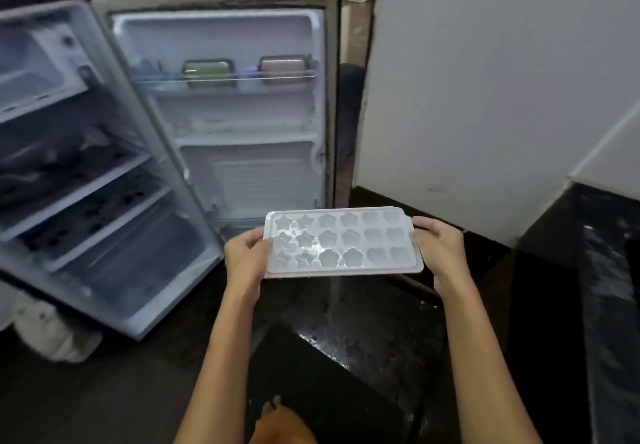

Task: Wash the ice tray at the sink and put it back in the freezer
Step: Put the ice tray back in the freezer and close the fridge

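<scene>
Both hands carry the ice tray (341,242) level in front of the open fridge. Left hand (246,259) grips the tray's left short end, thumb over the rim and fingers curled beneath; right hand (437,249) pinches the right end by its small tab, fingers wrapped round the edge. Holding it at both ends, flat, probably keeps anything in the star- and flower-shaped moulds from spilling, though whether they hold ice, water or nothing I cannot tell.

Just behind the tray stands the fridge door (242,114), swung wide, with a green box (209,73) and a pink box (284,69) on its upper rack. To the left, the fridge interior (69,152) shows its shelves and the freezer compartment (38,62) at the top. A dark worktop (588,270) runs along the right. No sink is visible, so which leg of the task this is stays a guess.
</scene>
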`<state>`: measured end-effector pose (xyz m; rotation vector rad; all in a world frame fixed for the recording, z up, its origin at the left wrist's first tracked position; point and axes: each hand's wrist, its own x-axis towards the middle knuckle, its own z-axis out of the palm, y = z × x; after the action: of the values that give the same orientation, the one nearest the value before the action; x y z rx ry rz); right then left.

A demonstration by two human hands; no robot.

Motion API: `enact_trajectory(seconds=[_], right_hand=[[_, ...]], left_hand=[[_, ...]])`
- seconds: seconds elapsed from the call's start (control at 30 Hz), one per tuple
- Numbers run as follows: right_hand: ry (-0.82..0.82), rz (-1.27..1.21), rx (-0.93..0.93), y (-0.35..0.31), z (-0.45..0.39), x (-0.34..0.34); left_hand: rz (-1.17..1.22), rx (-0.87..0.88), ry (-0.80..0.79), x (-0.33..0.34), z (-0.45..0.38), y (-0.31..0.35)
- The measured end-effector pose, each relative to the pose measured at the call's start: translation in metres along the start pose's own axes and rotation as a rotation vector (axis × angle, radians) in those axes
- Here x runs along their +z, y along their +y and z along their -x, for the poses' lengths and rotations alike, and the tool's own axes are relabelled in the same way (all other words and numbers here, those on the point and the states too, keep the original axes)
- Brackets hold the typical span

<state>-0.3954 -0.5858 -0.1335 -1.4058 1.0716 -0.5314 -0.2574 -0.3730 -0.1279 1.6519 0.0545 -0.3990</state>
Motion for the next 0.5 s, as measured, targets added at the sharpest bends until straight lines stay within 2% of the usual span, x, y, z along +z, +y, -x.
enact_trajectory(seconds=[0.5], right_hand=[[-0.311, 0.099, -0.098, -0.04, -0.017, 0.201]], left_hand=[[0.054, -0.06, 0.321, -0.142, -0.098, 0.017]])
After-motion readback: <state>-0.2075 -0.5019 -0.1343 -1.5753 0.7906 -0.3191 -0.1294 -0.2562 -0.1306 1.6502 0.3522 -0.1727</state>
